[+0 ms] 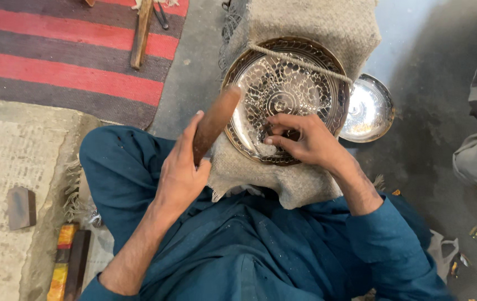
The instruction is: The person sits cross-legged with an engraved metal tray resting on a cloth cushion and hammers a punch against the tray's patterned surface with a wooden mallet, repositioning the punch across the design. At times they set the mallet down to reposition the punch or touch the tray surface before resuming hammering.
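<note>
Engraved metal plate (286,92), shiny, rope-tied on sacking, left hand (180,170) gripping wooden mallet (214,121), right hand (304,140) seemingly pinching small tool.

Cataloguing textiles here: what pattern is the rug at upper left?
Red and dark grey stripes on the rug, head view.

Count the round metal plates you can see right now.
2. The patterned plate lies on the coarse cloth under a cord, with the right hand on it. The plain shiny plate sits on the floor beside it, partly tucked beneath. Others may be hidden.
</note>
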`<state>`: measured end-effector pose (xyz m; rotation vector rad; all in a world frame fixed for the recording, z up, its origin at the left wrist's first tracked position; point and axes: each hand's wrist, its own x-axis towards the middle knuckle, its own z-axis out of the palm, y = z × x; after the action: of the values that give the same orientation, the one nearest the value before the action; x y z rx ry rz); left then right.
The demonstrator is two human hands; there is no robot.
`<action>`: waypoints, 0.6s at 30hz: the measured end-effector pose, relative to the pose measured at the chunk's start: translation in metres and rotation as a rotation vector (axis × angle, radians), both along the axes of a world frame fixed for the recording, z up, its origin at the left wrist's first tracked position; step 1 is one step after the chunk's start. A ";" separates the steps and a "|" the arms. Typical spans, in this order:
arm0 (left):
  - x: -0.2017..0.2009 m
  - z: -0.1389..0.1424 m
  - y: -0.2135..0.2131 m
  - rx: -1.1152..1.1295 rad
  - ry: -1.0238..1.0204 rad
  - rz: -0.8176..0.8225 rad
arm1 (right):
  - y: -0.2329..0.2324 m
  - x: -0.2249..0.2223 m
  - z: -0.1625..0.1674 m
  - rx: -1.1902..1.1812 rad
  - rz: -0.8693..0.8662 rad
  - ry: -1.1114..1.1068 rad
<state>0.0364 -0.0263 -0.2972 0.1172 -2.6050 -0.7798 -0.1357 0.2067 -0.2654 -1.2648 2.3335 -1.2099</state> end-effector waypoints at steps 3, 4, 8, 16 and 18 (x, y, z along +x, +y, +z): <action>-0.001 0.001 -0.003 -0.067 -0.030 0.004 | 0.000 -0.001 -0.001 0.025 0.011 -0.010; -0.001 0.002 -0.004 -0.133 -0.056 0.023 | 0.001 -0.001 0.000 0.041 0.020 -0.014; -0.002 0.002 -0.004 0.028 0.054 -0.044 | 0.001 0.000 0.001 0.047 -0.009 -0.027; -0.002 -0.001 -0.004 -0.265 -0.076 0.087 | 0.001 -0.001 0.001 0.071 0.017 -0.035; -0.004 -0.003 -0.004 0.106 0.056 0.026 | 0.001 -0.002 0.001 0.032 0.025 0.017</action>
<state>0.0324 -0.0304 -0.3001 0.1580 -2.5043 -0.8993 -0.1380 0.2074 -0.2645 -1.2952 2.3318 -1.1544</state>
